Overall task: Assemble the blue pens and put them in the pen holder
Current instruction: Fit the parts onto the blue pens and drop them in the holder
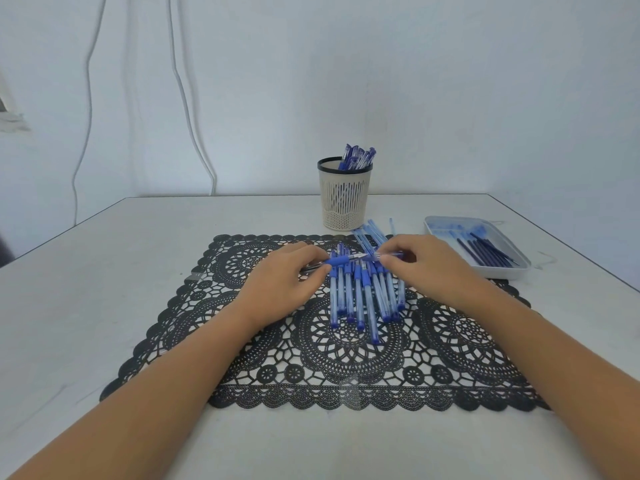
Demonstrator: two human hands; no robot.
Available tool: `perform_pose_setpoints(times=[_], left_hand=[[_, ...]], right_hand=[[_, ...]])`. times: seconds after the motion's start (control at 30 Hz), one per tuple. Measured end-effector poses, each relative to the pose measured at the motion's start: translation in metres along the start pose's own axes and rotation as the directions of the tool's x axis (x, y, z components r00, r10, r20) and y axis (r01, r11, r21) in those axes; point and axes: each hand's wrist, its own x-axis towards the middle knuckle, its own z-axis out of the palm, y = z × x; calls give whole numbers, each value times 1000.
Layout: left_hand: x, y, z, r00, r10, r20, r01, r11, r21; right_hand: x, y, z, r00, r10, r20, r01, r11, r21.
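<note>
Pen holder [344, 199] stands toward the counter's far edge, just beyond the mat, part full of capped blue pens [358, 157] leaning to one side. Pile of pen bodies [363, 292] lies mid-mat, side by side. A few loose barrels [370, 232] lie between pile and holder.

Left grip [287, 275] pinches a half-built pen [341, 260] by its blue rubber sleeve, tip pointing right, above the pile. Right grip [422, 265] pinches a small clear-blue piece [389, 255] just off that tip. Cap or barrel, can't tell.

Risks, my read:
- Parts meet off-axis: tip jams, or the piece slips the pinch and drops into the pile, where it looks like everything else.
- Forearms sit low either side of the pile: one sweep rolls bodies off the mat.
- Holder looks light: a hard drop-in on the loaded side could tip it.

Room: plain pale wall [311, 81]. Counter [104, 271] is pale and smooth. Black lace mat [346, 358] sits at centre and its open weave could snag a tip. Shallow white tray [519, 271] near the right edge holds dark refills [485, 251]. Two white cables [187, 98] hang down the wall, left side.
</note>
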Motion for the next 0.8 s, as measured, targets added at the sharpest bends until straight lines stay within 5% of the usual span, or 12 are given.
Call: perform_pose_setpoints(times=[0.8], left_hand=[[1, 4, -4, 999, 42, -10, -42, 998, -46]], right_hand=[[0, 2, -2, 1000, -22, 11, 21, 997, 68]])
